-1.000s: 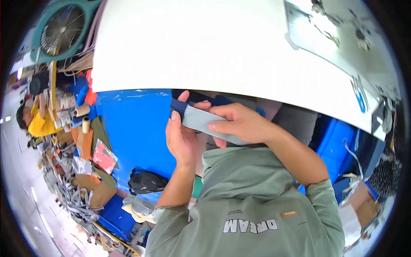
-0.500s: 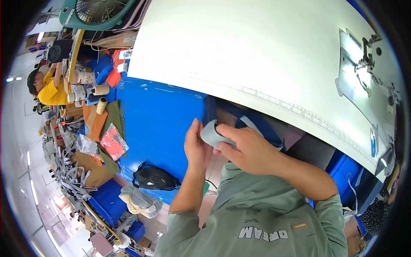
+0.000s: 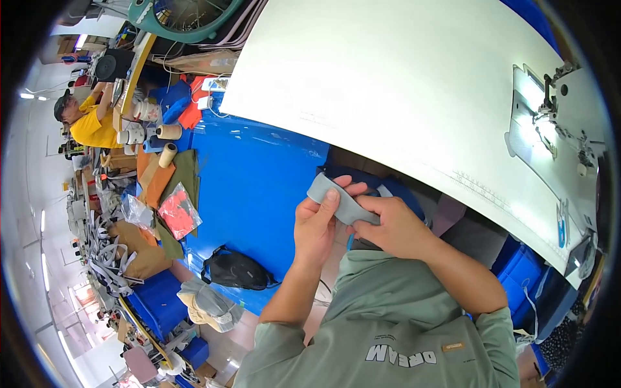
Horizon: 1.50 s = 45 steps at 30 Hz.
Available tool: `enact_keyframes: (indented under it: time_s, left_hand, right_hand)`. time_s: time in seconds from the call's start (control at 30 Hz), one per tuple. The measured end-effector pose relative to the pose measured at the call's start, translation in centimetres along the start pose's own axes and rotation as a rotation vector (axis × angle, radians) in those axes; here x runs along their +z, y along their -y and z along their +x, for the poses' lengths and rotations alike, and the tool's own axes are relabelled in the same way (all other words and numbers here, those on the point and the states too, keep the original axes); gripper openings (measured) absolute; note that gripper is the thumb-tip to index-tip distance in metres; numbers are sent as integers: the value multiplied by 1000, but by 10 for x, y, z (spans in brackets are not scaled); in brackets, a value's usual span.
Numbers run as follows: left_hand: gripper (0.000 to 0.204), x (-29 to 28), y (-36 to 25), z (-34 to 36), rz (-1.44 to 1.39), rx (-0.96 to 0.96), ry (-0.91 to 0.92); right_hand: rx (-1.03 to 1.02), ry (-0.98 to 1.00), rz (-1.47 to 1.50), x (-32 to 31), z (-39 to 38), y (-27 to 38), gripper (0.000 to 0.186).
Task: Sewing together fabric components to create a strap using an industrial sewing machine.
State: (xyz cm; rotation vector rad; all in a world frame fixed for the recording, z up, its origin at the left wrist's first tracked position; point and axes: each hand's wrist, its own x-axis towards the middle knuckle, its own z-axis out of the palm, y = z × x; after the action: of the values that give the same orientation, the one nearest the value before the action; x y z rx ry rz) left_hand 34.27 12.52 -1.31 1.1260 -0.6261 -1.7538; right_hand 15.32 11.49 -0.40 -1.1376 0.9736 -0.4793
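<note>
A grey fabric strip [image 3: 346, 205], folded or curved along its length, is stretched between my two hands, just off the near edge of the white table. My left hand [image 3: 315, 229] grips its left end, thumb pressed on top and fingers behind. The right end is pinched by my right hand [image 3: 401, 227], thumb below and index finger above. Dark blue fabric [image 3: 409, 197] lies behind and below my hands, partly hidden by them and by the table edge. A small bit of bright blue shows under my right hand; I cannot make out what it is.
The white table [image 3: 362, 77] carries a sewing machine [image 3: 550, 116] and blue-handled thread snips [image 3: 562, 223] at right. On the blue surface [image 3: 252, 187] lies a black bag [image 3: 236, 268]. Thread cones [image 3: 168, 155] and a bagged red item [image 3: 180, 212] sit left, beyond them a person in yellow [image 3: 96, 127].
The grey strip was curled in my right hand with my left beside it; it is now opened out between both hands, and my left hand has taken hold. The view has shifted slightly.
</note>
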Motion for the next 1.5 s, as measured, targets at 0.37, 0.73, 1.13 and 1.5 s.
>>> enact_keyframes:
  time_s: [0.37, 0.73, 1.13, 1.5]
  left_hand:
    - [49, -11, -1, -5, -191, 7, -127]
    - [47, -7, -11, 1, -330, 154, -94]
    - [47, 12, -38, 17, -144, 286, -148]
    - [33, -4, -91, 32, -361, 654, 32]
  right_hand:
    - [-437, -353, -543, 26, -12, -8, 9]
    - [-187, -88, -339, 15, -4, 2, 10]
    - [-51, 126, 434, 0, 6, 2, 17]
    - [-222, 459, -416, -15, -15, 68, 36]
